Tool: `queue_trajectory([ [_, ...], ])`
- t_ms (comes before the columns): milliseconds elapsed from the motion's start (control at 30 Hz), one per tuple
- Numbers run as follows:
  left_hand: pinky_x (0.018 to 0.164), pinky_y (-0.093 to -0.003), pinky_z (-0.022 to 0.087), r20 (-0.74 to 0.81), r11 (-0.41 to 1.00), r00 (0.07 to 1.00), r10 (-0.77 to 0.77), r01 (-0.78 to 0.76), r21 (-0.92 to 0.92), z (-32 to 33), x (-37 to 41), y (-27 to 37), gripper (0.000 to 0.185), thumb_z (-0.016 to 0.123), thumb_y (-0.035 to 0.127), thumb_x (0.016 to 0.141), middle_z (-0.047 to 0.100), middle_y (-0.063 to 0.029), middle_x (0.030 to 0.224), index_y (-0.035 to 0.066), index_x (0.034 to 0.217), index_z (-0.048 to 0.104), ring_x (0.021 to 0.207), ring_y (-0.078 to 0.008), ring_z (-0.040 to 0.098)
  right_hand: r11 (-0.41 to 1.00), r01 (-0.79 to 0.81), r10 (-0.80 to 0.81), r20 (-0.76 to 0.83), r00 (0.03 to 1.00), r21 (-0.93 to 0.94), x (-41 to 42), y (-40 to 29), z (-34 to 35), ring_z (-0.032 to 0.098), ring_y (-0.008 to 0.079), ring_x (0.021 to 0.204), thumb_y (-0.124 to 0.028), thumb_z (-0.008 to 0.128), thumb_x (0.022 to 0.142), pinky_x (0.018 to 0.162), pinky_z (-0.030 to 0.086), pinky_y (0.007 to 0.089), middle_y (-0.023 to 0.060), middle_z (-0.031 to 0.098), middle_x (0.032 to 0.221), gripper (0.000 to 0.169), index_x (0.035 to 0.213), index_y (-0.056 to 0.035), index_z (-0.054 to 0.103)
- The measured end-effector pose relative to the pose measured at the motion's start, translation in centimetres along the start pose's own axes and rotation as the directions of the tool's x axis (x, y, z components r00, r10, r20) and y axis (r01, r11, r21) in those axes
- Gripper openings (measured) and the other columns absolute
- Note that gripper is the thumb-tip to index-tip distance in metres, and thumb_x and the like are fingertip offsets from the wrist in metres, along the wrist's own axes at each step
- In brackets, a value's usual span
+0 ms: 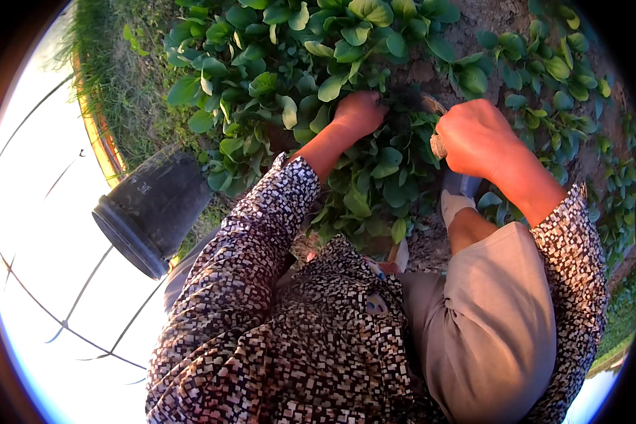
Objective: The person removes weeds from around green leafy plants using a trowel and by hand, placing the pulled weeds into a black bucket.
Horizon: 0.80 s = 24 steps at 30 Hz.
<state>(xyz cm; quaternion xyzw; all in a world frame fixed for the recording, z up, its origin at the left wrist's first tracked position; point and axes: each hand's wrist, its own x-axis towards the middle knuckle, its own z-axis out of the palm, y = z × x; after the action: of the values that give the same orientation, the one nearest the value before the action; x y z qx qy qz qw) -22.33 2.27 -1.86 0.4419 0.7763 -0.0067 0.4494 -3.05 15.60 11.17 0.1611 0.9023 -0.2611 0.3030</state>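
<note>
My right hand [474, 138] is closed around the handle of a curved hand tool [438, 147], perhaps a sickle. The rounded handle end sticks out below my fist, and a narrow curved part [433, 104] shows above it, close to the soil. My left hand [361, 112] reaches down among leafy green plants [344, 47], its fingers curled. Foliage and shadow cover the fingertips, so whether they grip a stem is unclear. Between my two hands grow more low leafy plants [387, 164] with broad rounded leaves.
A black plastic bucket [153, 196] lies tilted on the left, beside grass [98, 69]. Another row of leafy plants [556, 63] runs along the right, past bare soil [477, 26]. My shoe [461, 184] is among the plants below my right hand.
</note>
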Motion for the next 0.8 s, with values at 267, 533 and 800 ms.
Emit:
queue_trajectory([
  [267, 0.084, -0.0424, 0.052, -0.037, 0.996, 0.999, 0.010, -0.014, -0.091, 0.0, -0.4, -0.1, 0.038, 0.066, 0.033, 0.087, 0.069, -0.0216, 0.102, 0.002, 0.110, 0.068, 0.096, -0.0370, 0.067, 0.991, 0.131, -0.131, 0.002, 0.991, -0.032, 3.0, 2.2, -0.2, 0.068, 0.0387, 0.075, -0.008, 0.065, 0.065, 0.069, 0.055, 0.0452, 0.0201, 0.066, 0.071, 0.008, 0.068, -0.0020, 0.070],
  [533, 0.079, -0.0447, 0.053, 0.034, 0.928, 0.996, 0.084, -0.091, 0.361, 0.1, -2.3, 2.4, 0.032, 0.064, 0.038, 0.086, 0.071, -0.0154, 0.095, 0.007, 0.096, 0.067, 0.094, -0.0338, 0.068, 0.993, 0.093, -0.084, -0.135, 0.987, 0.067, 1.1, 1.1, 0.3, 0.067, 0.0396, 0.078, -0.004, 0.065, 0.063, 0.070, 0.055, 0.0458, 0.0210, 0.067, 0.074, 0.007, 0.068, 0.0001, 0.069],
  [800, 0.078, -0.0451, 0.054, 0.093, 0.878, 0.985, 0.148, -0.174, 0.445, 1.7, -0.2, 1.4, 0.025, 0.059, 0.029, 0.086, 0.072, -0.0127, 0.098, 0.014, 0.104, 0.068, 0.093, -0.0350, 0.068, 0.999, 0.052, -0.052, 0.083, 0.995, 0.002, 2.2, 0.7, -1.6, 0.070, 0.0351, 0.083, -0.015, 0.066, 0.075, 0.072, 0.056, 0.0414, 0.0197, 0.070, 0.082, 0.015, 0.076, -0.0011, 0.073],
])
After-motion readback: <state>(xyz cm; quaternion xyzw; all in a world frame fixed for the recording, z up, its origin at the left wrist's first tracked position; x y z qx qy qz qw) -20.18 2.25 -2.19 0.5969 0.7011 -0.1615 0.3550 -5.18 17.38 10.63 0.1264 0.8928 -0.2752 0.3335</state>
